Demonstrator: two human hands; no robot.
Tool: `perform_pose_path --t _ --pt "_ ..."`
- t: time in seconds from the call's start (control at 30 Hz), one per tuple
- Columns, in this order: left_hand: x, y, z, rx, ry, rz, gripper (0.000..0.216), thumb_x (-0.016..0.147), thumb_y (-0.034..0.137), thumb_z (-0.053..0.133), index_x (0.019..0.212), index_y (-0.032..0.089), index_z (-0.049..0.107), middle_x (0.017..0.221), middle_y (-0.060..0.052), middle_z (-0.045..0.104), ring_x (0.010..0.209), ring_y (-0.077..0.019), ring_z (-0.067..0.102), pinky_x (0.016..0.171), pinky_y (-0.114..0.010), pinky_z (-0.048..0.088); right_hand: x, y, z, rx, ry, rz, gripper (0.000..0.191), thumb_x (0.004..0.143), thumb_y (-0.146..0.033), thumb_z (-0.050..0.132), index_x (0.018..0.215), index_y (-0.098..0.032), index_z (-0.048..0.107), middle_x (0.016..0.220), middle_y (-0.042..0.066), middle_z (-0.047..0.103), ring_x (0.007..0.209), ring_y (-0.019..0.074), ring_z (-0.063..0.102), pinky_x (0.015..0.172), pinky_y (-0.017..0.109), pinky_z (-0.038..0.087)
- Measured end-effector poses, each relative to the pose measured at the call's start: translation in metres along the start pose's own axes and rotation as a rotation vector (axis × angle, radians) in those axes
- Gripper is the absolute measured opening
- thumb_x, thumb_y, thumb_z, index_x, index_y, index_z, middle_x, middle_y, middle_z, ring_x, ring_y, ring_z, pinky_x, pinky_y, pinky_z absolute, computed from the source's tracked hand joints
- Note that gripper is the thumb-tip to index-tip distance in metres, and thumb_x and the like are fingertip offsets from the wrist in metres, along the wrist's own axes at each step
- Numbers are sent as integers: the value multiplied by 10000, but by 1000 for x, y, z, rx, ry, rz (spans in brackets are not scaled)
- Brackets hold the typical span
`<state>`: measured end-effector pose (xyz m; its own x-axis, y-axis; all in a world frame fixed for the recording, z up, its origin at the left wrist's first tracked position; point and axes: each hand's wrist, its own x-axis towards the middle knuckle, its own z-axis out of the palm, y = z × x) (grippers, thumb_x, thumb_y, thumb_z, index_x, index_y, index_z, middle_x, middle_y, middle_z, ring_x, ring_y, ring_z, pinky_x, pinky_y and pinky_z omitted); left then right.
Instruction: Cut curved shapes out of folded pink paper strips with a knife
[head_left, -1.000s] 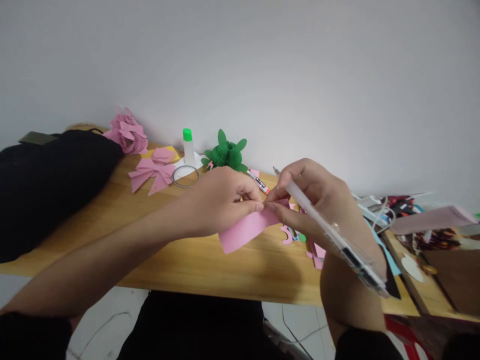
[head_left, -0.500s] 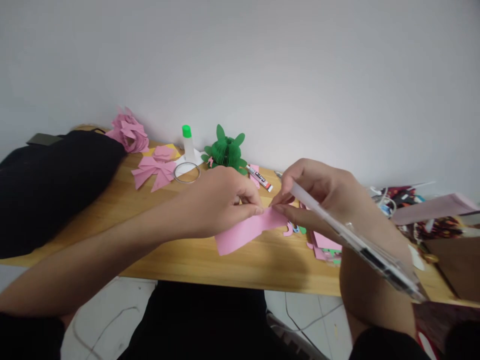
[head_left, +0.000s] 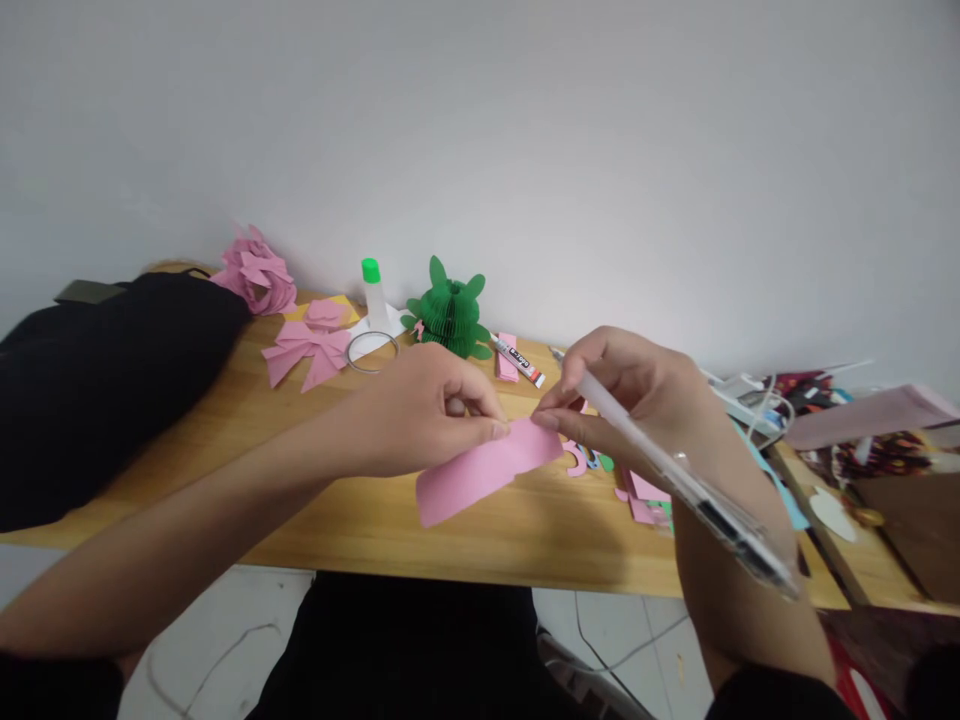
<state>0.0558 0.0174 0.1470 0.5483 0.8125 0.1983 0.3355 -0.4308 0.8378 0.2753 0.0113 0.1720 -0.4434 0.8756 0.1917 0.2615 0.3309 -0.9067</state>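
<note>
A strip of pink paper (head_left: 472, 475) is stretched above the wooden table, its lower edge curving slightly. Thumb and fingers of my left hand (head_left: 427, 415) pinch its upper edge near the middle. My right hand (head_left: 637, 390) pinches the strip's right end between thumb and forefinger. A clear pen (head_left: 667, 465) is also tucked in my right hand, slanting across it with its tip pointing up and left and its back end over the wrist. Small pink cut-outs (head_left: 575, 460) lie behind the right fingers, partly hidden.
Along the wall stand a green paper figure (head_left: 448, 315), a green-capped glue bottle (head_left: 374, 300) and crumpled pink paper (head_left: 259, 270). A pink paper bow (head_left: 307, 352), a metal ring (head_left: 352, 362) and a glue tube (head_left: 519, 362) lie nearer. A black bag (head_left: 112, 390) covers the table's left.
The pink strip and both hands have shifted slightly left, and the fingertips have drawn a little apart along its upper edge. The pen remains in the right hand.
</note>
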Motion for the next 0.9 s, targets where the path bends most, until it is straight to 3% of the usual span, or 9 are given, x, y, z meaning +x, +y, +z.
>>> perform_pose_path --t 0.27,0.37,0.53,0.73,0.9 --pt "6 9 5 -115 46 49 169 780 215 622 683 194 758 634 -4 708 516 -99 542 447 -193 335 -2 -18 2 -53 34 -32 199 747 -98 765 811 -211 614 665 -74 638 511 63 529 501 212 479" --pt "7 14 6 -89 49 52 183 782 196 603 690 181 760 637 -3 710 525 -93 542 456 -193 342 -6 -21 -1 -79 35 -34 199 759 -111 762 835 -221 616 693 -64 638 534 71 553 517 216 501" --pt "-2 8 1 -31 41 -62 205 777 256 598 698 172 768 648 -13 719 542 -107 569 463 -193 367 -11 -20 -14 -131 104 16 183 786 -155 769 832 -228 608 722 -21 679 618 124 642 511 235 535" --pt "-17 -9 -7 37 47 -107 164 777 282 641 734 220 787 622 18 697 489 -79 479 417 -185 287 -10 -11 -22 -98 122 -42 214 743 -144 797 804 -237 614 679 -21 689 554 127 637 443 234 509" --pt "-1 6 1 -21 15 -30 192 792 347 665 790 202 791 541 33 592 449 -65 351 416 -217 219 -5 -12 -16 -63 75 -4 239 730 -105 786 824 -243 616 709 -34 685 596 120 635 475 222 506"
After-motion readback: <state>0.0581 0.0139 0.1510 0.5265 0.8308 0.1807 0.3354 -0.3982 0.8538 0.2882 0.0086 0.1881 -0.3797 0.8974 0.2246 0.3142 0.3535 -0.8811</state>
